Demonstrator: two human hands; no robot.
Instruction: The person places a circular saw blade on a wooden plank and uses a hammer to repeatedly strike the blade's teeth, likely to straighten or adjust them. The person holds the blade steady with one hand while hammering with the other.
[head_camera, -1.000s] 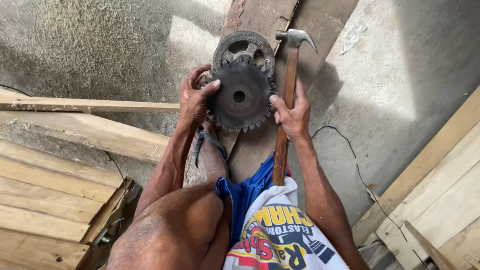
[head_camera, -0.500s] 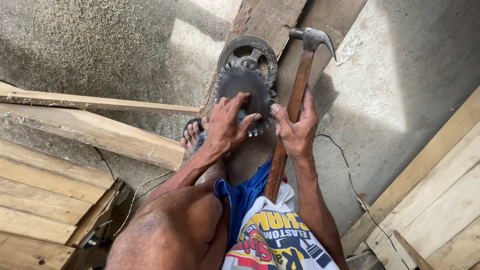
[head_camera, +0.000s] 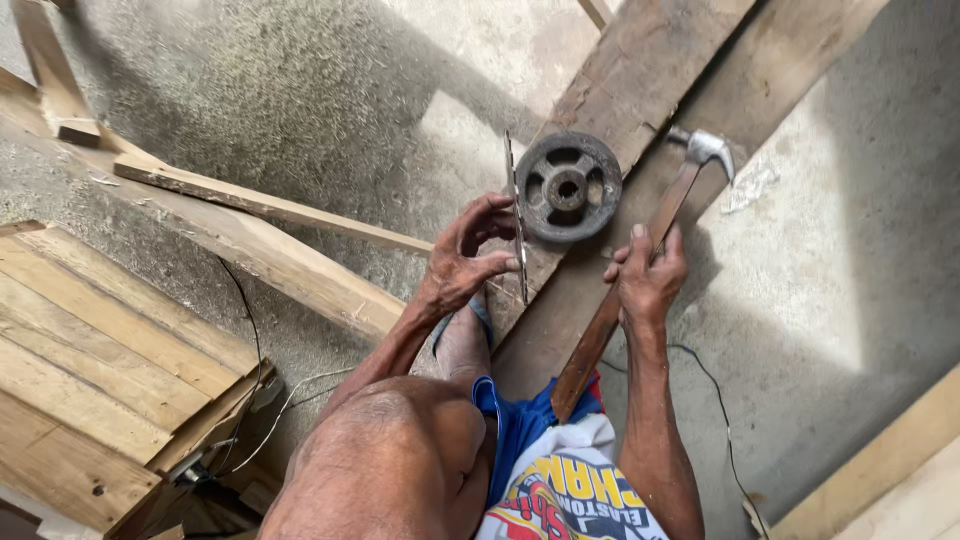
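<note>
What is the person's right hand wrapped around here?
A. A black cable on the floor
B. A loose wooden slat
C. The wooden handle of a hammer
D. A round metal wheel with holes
C. The right hand grips the long wooden handle of the hammer, whose metal head lies on the plank past the round metal wheel; the left hand holds a thin saw blade seen on edge.

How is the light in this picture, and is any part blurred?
Head view: sunlight makes bright patches on the concrete floor; the plank with the pulley wheel lies in shade; the left hand, right hand and hammer look sharp.
</note>
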